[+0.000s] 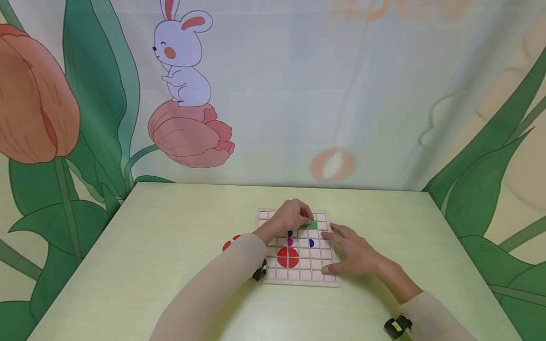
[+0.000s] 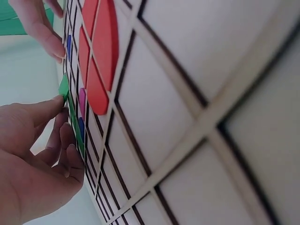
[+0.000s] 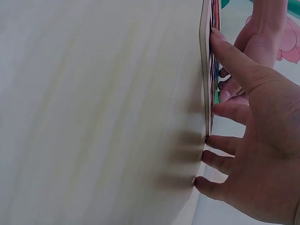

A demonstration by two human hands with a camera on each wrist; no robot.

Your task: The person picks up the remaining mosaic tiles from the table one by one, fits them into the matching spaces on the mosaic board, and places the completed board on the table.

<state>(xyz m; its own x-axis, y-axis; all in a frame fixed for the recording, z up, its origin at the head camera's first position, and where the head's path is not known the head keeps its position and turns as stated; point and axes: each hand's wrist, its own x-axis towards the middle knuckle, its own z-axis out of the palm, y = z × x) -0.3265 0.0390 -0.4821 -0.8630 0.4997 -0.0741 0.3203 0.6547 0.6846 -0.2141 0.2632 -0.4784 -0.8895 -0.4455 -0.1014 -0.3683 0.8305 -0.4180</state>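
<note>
A square wooden grid board (image 1: 315, 263) lies on the table. My left hand (image 1: 292, 215) reaches over its far part, and its thumb and finger pinch a small green tile (image 2: 63, 87) standing tilted at the grid. More green (image 1: 303, 227) shows in the cells beside the fingertips. Four-cell red quarter pieces (image 1: 282, 253) form a circle nearer the front. Between them and the hand sit a magenta piece (image 1: 290, 242) and a dark blue piece (image 1: 290, 233); another blue piece (image 1: 312, 243) is farther right. My right hand (image 1: 356, 251) spreads its fingers along the board's right edge, thumb touching the near side.
Red pieces (image 1: 227, 245) lie on the table left of the board, partly hidden by the left sleeve (image 1: 222, 279). Behind the pale table (image 1: 128, 265) hangs a curtain (image 1: 273, 118) printed with a rabbit and tulips.
</note>
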